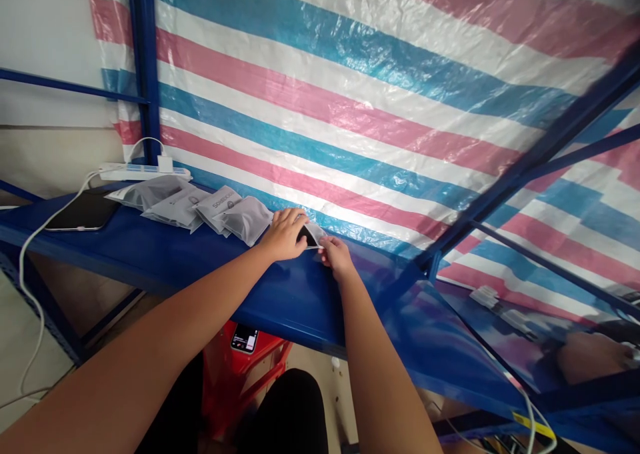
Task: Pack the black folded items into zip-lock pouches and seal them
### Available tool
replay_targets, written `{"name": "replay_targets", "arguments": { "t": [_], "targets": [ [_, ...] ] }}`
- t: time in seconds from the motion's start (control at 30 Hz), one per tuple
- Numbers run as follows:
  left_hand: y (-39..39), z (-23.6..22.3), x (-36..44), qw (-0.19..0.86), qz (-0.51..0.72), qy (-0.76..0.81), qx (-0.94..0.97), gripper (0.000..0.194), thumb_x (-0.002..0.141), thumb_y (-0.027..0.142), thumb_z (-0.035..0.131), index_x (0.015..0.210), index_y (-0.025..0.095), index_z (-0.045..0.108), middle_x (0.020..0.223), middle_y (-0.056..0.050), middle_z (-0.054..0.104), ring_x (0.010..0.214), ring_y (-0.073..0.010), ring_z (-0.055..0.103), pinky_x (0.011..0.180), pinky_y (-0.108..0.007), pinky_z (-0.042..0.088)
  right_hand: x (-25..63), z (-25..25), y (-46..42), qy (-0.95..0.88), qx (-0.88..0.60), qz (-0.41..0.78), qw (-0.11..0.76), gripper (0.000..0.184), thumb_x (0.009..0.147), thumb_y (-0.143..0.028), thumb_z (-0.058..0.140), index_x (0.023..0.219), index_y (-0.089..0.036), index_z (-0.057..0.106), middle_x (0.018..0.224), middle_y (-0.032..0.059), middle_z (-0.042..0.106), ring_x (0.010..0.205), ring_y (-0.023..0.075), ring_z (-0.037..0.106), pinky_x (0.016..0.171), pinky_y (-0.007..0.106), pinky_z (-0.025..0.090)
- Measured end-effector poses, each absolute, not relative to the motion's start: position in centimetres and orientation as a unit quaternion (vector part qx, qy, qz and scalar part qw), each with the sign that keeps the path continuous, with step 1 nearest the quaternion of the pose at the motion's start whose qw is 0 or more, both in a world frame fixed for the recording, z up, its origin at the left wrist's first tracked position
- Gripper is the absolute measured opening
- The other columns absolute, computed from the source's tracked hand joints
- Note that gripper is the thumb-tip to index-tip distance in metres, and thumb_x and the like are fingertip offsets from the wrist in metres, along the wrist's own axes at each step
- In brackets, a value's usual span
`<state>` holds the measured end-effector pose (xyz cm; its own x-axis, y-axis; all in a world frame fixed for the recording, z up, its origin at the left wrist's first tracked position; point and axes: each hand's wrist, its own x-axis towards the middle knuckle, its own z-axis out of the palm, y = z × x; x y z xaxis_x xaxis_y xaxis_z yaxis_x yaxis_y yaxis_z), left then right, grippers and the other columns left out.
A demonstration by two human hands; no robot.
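On the blue shelf (250,287), a small grey plastic bag (315,231) lies between my hands, with something black (305,236) showing in it. My left hand (285,235) is laid over the bag's left part, its thumb and fingers closed around it. The right edge of the bag is pinched between the thumb and fingers of my right hand (337,257). Left of my hands, several filled grey bags (247,218) lie in an overlapping row, some with dark print. My palm hides part of the bag that I hold.
A dark tablet-like device (83,211) lies at the far left, near a white power strip (120,172) with a plugged-in adapter. Striped plastic sheeting (325,107) hangs behind. Below, a phone (245,338) rests on a red stool (220,381). Another person's hand (593,357) is at right.
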<state>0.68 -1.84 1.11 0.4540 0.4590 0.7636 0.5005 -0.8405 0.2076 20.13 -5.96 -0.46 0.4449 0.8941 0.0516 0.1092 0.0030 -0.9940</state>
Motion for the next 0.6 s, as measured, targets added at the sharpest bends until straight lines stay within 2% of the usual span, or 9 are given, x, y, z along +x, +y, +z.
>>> {"name": "replay_targets", "arguments": {
  "t": [0.1, 0.2, 0.3, 0.6],
  "targets": [
    [-2.3, 1.0, 1.2, 0.031, -0.401, -0.208, -0.892, 0.029, 0.091, 0.032, 0.06, 0.117, 0.021, 0.063, 0.133, -0.012, 0.057, 0.126, -0.0302, 0.047, 0.11, -0.046, 0.032, 19.6, -0.5, -5.9, -0.448, -0.607, 0.358, 0.55, 0.025, 0.076, -0.03, 0.073, 0.092, -0.019, 0.058, 0.053, -0.0046, 0.059, 0.037, 0.0077, 0.045, 0.033, 0.014, 0.026],
    [-2.0, 0.4, 1.7, 0.04, -0.371, -0.173, -0.911, 0.018, 0.095, 0.028, 0.054, 0.106, 0.022, 0.067, 0.118, -0.009, 0.064, 0.119, -0.0277, 0.052, 0.103, -0.044, 0.036, 19.5, -0.7, -5.8, -0.459, -0.601, 0.364, 0.544, 0.029, 0.073, -0.029, 0.074, 0.095, -0.02, 0.057, 0.053, -0.0053, 0.058, 0.038, 0.0068, 0.043, 0.034, 0.014, 0.026],
    [-1.5, -0.1, 2.0, 0.053, -0.372, -0.162, -0.912, 0.019, 0.098, 0.026, 0.051, 0.096, 0.021, 0.069, 0.107, -0.008, 0.066, 0.112, -0.0263, 0.055, 0.098, -0.044, 0.038, 19.8, -0.9, -5.6, -0.464, -0.59, 0.376, 0.544, 0.03, 0.072, -0.027, 0.072, 0.096, -0.02, 0.057, 0.056, -0.0057, 0.059, 0.039, 0.0058, 0.041, 0.035, 0.014, 0.025],
    [-1.1, -0.5, 2.6, 0.11, -0.374, -0.147, -0.909, 0.02, 0.1, 0.023, 0.05, 0.101, 0.02, 0.07, 0.111, -0.007, 0.069, 0.111, -0.0252, 0.058, 0.097, -0.045, 0.036, 19.6, -1.1, -5.6, -0.453, -0.56, 0.393, 0.572, 0.031, 0.069, -0.026, 0.072, 0.096, -0.02, 0.057, 0.054, -0.0075, 0.053, 0.041, 0.0052, 0.036, 0.038, 0.016, 0.026]
  ]
}}
